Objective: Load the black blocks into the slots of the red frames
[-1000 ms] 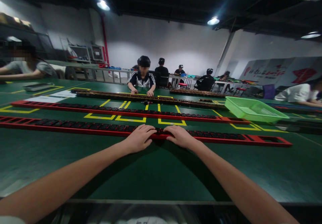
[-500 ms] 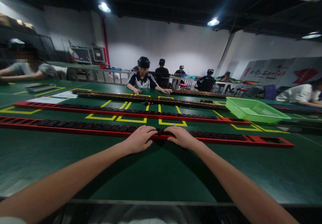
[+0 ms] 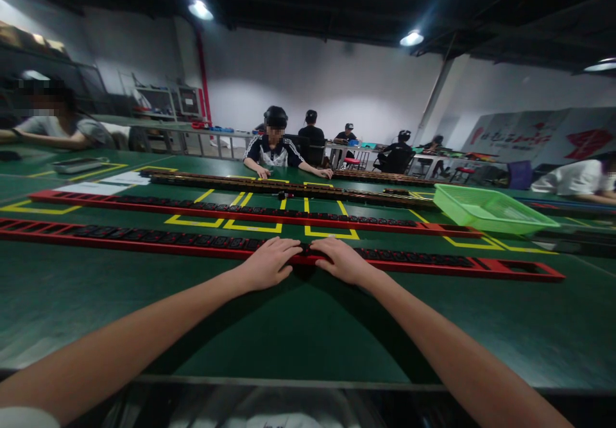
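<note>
L hand (image 3: 267, 262) & R hand (image 3: 341, 260) lie palm-down, fingers close together, side by side on the middle of the nearest red strip (image 3: 144, 239) w/ black sockets. It runs L-R across green table (image 3: 289, 332). Second strip (image 3: 250, 210) lies behind, green basket (image 3: 486, 208) far R. Wall banner (image 3: 529, 136): red writing, too blurred to read.

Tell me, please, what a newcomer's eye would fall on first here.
The long red socket strip runs across the green table, with the left hand and right hand resting side by side on its middle. A second red strip lies parallel behind it, and a bright green basket sits at far right.
</note>
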Motion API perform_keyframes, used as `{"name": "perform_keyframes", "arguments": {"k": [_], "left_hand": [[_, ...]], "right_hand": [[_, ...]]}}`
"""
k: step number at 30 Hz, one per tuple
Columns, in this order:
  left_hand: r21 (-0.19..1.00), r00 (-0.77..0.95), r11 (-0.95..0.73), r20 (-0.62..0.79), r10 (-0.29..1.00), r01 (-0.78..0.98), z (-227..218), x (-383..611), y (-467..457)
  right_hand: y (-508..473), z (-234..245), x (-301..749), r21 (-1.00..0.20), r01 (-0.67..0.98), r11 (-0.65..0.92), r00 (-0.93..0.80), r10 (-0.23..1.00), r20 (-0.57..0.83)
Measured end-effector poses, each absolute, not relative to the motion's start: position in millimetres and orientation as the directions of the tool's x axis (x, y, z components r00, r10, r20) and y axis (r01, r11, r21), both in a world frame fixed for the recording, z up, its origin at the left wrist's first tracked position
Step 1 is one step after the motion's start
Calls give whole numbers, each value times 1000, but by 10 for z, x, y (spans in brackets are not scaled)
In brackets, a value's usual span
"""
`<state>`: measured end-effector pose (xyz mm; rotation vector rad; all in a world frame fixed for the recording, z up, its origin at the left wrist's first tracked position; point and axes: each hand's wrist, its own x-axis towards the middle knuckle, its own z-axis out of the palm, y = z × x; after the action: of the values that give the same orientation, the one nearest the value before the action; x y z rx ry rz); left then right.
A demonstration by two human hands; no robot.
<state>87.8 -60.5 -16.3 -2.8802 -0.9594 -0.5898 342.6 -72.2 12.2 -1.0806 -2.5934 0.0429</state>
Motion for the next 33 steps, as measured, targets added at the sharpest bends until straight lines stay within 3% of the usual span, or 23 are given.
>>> {"name": "perform_keyframes", "arguments": {"k": [33], "left_hand": [[62,746,-803,331,577,593,-159,866,-596]], "right_hand": [[-659,90,3492,-162,692,704,-660,707,253]]}}
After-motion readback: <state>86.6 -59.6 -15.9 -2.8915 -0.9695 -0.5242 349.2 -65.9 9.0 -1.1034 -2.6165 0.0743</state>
